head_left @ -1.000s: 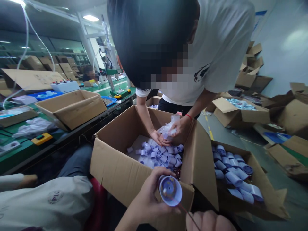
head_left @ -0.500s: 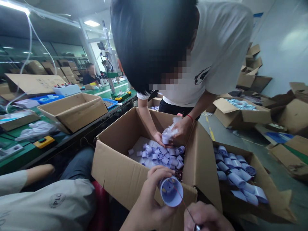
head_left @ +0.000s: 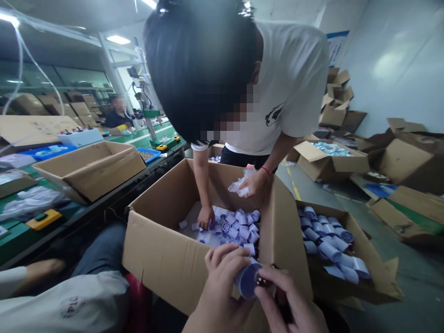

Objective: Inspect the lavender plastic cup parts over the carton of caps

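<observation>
Head view: the left hand (head_left: 222, 289) is wrapped around a pale lilac plastic cylinder (head_left: 247, 279), its open end facing the camera, just above the near wall of the big brown cardboard box (head_left: 156, 259). Since a moment ago the right hand (head_left: 287, 305) has risen and closed in; its grip now pinches what looks like a small dark metal part (head_left: 259, 280) at the cylinder's rim. Across the box, a co-worker's hand (head_left: 206, 217) has dropped into the loose lilac pieces (head_left: 239, 224)
</observation>
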`<state>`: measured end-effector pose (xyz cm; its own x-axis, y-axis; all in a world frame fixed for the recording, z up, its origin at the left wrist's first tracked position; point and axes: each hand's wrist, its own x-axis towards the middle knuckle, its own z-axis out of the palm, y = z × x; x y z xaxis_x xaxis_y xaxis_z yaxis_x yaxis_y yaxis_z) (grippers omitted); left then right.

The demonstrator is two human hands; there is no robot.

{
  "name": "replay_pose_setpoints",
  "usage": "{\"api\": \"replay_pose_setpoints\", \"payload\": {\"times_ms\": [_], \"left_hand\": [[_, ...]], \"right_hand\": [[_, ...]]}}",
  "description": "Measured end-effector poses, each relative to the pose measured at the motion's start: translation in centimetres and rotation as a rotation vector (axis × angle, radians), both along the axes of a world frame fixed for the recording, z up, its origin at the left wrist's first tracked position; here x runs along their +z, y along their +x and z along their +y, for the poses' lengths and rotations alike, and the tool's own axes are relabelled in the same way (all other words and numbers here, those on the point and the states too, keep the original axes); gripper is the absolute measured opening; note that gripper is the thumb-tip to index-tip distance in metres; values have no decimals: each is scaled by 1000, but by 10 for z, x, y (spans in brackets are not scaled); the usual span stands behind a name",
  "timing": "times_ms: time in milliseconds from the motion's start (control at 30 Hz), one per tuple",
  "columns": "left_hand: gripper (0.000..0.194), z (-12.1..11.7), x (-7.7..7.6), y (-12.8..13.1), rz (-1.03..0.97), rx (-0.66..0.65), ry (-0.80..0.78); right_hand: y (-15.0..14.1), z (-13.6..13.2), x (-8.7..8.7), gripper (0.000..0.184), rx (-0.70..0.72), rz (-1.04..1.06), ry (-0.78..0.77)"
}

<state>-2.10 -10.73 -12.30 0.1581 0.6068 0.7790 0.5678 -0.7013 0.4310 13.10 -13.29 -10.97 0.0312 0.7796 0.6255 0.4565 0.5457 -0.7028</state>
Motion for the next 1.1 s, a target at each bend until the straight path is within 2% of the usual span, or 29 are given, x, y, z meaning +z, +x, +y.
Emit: {"api": "replay_pose_setpoints", "payload": {"times_ms": [67, 133, 233, 433, 533, 667, 900, 1033, 1100], "left_hand": [[53, -1, -2, 5, -36, -20, 11], [53, 0, -2, 7, -49, -59, 37], [52, 1, -1, 7, -85, -99, 40], [47, 3, 2, 4, -170, -116, 40], [47, 3, 1, 4, -147, -141, 41], [46, 5, 0, 1, -105, -197, 11], [49, 11, 5, -7, 84, -302, -89], [55, 13, 5, -9, 53, -313, -185], [56, 13, 0, -11, 22, -318, -233]], "right_hand": [[3, 5, 4, 11, -101, -254, 222], [4, 9, 7, 8, -195, -399, 313], [2, 10, 8, 11, -178, -459, 276], [0, 4, 1, 6, -131, -365, 170], [-1, 4, 0, 8, -143, -349, 142], [-3, 4, 1, 11, -172, -429, 184], [-5, 5, 3, 31, -188, -583, 207], [-2, 7, 5, 32, -135, -499, 139], [1, 8, 5, 22, -126, -373, 147]]}}
